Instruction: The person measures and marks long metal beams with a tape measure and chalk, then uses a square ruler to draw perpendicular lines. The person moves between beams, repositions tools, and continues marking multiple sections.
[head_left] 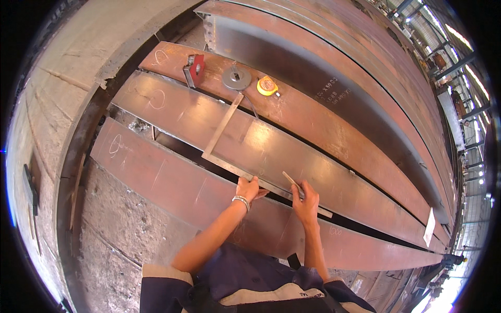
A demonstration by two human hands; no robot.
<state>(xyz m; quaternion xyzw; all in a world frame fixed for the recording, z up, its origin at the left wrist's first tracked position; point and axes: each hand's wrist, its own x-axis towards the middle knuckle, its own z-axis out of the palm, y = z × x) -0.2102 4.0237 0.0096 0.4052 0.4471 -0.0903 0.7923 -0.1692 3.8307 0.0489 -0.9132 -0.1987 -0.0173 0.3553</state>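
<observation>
A steel framing square (222,128) lies on the middle steel beam (180,109), one leg across the flange and the other along its near edge. My left hand (249,189), a bracelet at its wrist, is closed round the leg along that edge. Farther right, my right hand (307,201) pinches a thin, pale marking stick (288,178), its tip just above the flange. That hand is close to the square's leg; whether it touches it I cannot tell.
On the beam beyond sit a red angular block (195,70), a grey disc (241,82) and a yellow tape measure (266,86). A nearer beam (151,161) lies before me, with dark gaps between beams. A white sheet (429,228) rests at far right.
</observation>
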